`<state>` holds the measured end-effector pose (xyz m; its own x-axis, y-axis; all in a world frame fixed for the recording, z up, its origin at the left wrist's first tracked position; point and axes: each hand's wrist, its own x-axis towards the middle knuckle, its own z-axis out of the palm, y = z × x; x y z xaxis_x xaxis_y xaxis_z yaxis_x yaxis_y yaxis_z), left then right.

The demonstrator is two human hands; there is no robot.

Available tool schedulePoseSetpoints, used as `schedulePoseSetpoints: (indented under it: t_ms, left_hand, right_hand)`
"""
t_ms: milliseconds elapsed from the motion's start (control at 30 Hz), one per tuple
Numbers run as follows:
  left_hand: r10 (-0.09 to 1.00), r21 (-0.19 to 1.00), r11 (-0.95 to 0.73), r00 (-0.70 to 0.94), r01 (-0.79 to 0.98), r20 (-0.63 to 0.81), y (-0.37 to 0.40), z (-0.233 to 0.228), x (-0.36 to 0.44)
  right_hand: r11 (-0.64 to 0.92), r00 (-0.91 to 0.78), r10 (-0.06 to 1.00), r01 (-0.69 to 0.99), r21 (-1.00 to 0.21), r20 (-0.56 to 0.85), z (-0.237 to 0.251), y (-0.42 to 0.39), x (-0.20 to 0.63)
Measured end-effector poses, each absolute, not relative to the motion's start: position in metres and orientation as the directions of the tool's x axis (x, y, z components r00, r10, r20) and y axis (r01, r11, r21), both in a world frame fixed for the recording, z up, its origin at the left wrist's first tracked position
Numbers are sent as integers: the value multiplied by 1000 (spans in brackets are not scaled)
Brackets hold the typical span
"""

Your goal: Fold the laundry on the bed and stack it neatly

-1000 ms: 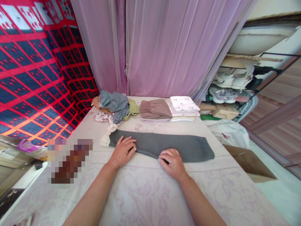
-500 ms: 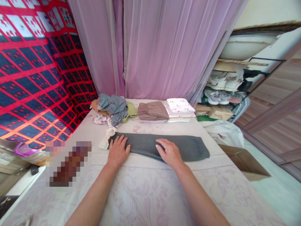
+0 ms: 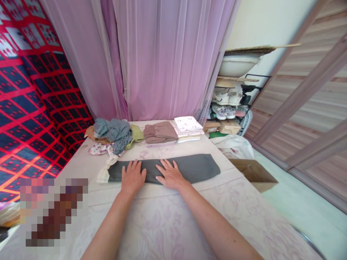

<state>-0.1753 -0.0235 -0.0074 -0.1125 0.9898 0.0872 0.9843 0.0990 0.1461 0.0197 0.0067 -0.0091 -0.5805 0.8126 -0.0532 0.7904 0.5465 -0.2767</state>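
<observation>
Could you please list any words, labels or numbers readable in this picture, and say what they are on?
None can be read.
The grey cloth under the left hand and right hand shows no label.
The white folded stack carries a small print, too small to tell if it holds letters.
The boxes by the shoe rack are too blurred to read.
</observation>
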Motion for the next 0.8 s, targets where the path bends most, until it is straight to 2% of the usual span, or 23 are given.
schedulePoseSetpoints:
  t_ms: [67, 133, 233, 333, 500, 633, 800]
  left_hand:
    - [995, 154, -1, -14, 988, 99, -22, -10, -163]
    - [997, 146, -22, 11, 989, 79, -21, -15, -157]
    - [998, 113, -5, -1, 994, 57, -20, -20, -157]
    - [1000, 91, 11, -13, 996, 19, -20, -19, -158]
    - [1000, 73, 22, -22, 997, -10, -19, -14, -156]
    - [1000, 72, 13, -14, 997, 4, -21, -16, -156]
    - [997, 70, 2, -8, 998, 81, -24, -20, -157]
  right_hand:
    - [542, -584, 809, 783, -304, -62, -3, 9, 24]
    - [529, -568, 822, 787, -317, -38, 2, 12, 39]
    - [439, -440, 896, 864, -246, 54, 5, 20, 84]
    - [258, -254, 966, 955, -147, 46, -3, 27, 133]
    - [218, -208, 974, 967, -129, 86, -21, 31, 160]
    - [271, -213, 937, 943, -192, 277, -29, 25, 157]
    - [337, -103, 785, 898, -283, 611, -41, 10, 167]
